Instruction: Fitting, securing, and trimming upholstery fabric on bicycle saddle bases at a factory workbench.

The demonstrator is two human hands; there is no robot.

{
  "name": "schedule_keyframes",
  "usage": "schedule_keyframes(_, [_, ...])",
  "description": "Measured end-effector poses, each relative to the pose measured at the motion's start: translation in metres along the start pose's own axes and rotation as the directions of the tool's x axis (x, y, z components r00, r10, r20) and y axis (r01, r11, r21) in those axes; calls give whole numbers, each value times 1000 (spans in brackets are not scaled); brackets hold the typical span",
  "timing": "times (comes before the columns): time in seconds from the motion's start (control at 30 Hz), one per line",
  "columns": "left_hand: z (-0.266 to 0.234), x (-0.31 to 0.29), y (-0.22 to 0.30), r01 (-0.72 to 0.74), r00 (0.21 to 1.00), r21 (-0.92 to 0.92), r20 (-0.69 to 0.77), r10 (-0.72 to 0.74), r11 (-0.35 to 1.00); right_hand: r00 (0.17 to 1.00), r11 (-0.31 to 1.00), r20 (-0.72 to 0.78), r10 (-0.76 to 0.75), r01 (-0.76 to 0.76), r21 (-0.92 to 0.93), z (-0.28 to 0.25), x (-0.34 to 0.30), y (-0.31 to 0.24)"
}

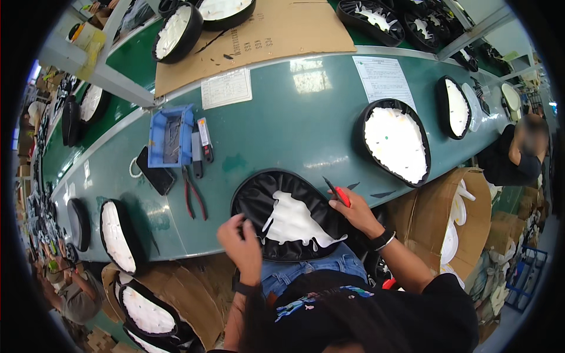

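A round seat piece [288, 215] lies upside down at the near edge of the green belt, its black cover wrapped over a white foam core. My left hand [241, 238] pinches the black cover at the piece's near left rim. My right hand [353, 209] rests on the right rim and grips red-handled scissors [337, 192] whose dark blades point up and left. Small black offcuts [382, 193] lie on the belt just right of that hand.
A blue tray [170, 136], utility knives [203, 140], red-handled pliers [194, 197] and a dark phone [156, 170] lie left of the piece. More seat pieces [395, 141] sit along the belt. Cardboard boxes [438, 215] stand at my right and lower left. Other people work at both ends.
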State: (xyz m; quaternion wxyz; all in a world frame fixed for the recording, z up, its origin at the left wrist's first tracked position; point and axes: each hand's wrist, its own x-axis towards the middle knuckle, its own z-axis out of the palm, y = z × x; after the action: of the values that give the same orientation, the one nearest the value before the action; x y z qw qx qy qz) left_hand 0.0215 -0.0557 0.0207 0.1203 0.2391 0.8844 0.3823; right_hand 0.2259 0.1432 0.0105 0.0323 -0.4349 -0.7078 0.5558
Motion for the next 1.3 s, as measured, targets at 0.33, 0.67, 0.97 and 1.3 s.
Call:
schedule_keyframes(0.33, [98,17,31,-191,944,-1,272,184,982,898,855,-99,-429,368,-365,4,-21,-36])
schedule_keyframes(0.67, [70,31,21,-94,841,-283,491,228,955,916,442,286,-280,388,-809,8,-33,-69])
schedule_keyframes(0.97, [73,46,40,-874,379,-77,510,772,480,944,453,301,-133,328,-829,-13,-36,-60])
schedule_keyframes(1.3, [65,74,40,-487,121,-587,688,715,647,987,651,107,-121,160,-742,-2,-84,9])
